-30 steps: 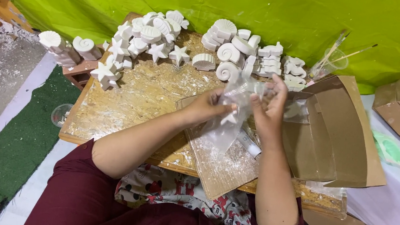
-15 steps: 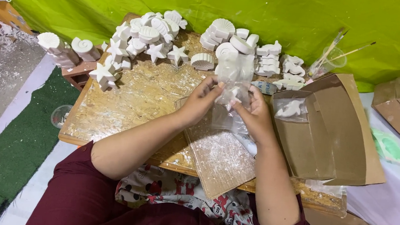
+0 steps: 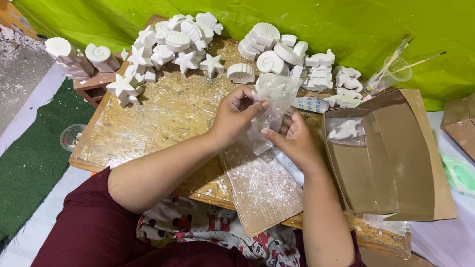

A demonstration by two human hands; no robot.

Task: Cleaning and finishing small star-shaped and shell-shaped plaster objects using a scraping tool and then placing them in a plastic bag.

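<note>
two hands pinch one clear plastic bag between them above the board centre; left hand grips its left side, right hand its lower edge; plaster shapes line the far edge

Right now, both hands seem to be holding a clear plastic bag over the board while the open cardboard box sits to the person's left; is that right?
Not quite. In the head view, both the left hand and the right hand hold the clear plastic bag over the board, but the open cardboard box sits to the person's right, not left.
</note>
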